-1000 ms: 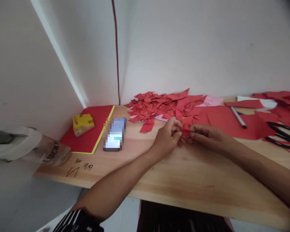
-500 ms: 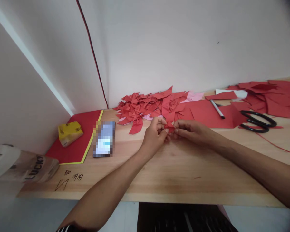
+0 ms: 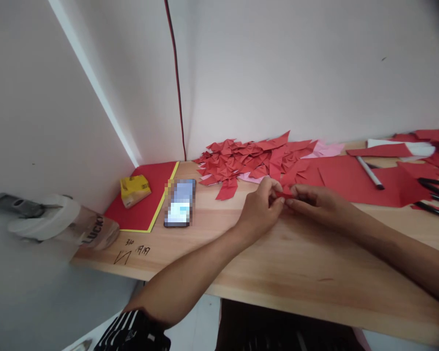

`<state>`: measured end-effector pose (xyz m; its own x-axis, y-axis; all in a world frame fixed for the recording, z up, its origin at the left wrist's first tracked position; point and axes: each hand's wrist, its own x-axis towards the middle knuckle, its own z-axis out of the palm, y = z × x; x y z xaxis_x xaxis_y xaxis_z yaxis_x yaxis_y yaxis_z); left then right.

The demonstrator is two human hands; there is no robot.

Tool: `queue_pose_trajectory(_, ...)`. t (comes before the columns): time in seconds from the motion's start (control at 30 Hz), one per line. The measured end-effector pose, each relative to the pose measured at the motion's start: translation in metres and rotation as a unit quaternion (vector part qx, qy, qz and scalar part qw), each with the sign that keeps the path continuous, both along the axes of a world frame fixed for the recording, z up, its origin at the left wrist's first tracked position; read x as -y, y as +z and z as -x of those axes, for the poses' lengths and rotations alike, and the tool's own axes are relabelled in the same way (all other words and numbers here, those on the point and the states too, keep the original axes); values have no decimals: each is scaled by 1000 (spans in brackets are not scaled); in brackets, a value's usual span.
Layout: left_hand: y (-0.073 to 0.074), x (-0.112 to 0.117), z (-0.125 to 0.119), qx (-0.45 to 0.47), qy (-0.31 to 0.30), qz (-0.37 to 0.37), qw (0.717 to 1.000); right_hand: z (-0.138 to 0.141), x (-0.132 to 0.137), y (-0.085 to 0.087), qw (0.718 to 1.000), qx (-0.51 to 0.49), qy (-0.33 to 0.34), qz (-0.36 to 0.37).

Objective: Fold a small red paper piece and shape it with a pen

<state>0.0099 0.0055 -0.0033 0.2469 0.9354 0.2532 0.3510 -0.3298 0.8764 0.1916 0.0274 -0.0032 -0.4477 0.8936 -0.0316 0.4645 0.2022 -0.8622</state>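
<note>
A small piece of folded red paper (image 3: 286,192) is pinched between my two hands, just above the wooden table (image 3: 249,265). My left hand (image 3: 264,202) grips its left side with thumb and fingers. On its right side, the thumb and forefinger of my right hand (image 3: 312,199) are closed on it. The fingers cover most of the paper, so its exact shape is hidden. Right behind my hands lies a heap of folded red paper pieces (image 3: 237,158), with some pink paper (image 3: 325,148) among them.
Flat red paper (image 3: 354,178) lies to the right with a marker pen (image 3: 369,172) on it and black-handled scissors (image 3: 435,192) nearby. Leftward are a phone (image 3: 181,202), a red folder (image 3: 142,214), a yellow packet (image 3: 135,190) and a clear bottle (image 3: 98,229).
The view has turned left, so everything sits further right and more of the bottle shows. Both hands still hold the red paper, now closer together.
</note>
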Motion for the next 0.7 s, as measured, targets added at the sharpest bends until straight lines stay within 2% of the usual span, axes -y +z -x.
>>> queue_pose_trajectory(0.2, 1, 0, 1, -1, -11, 11, 1000, -3, -2, -5, 1000, -2, 14, 5)
queue_pose_trajectory(0.4, 6, 2, 0, -22, 0, -9, 1000, -2, -2, -5, 999, -23, -6, 21)
queue_pose_trajectory(0.57, 4, 1, 0, -10, -6, -5, 1000, -3, -5, -9, 998, -44, 18, 31)
queue_pose_trajectory(0.7, 3, 1, 0, -10, -5, -22, 1000, -5, -6, -11, 999, -20, -1, 28)
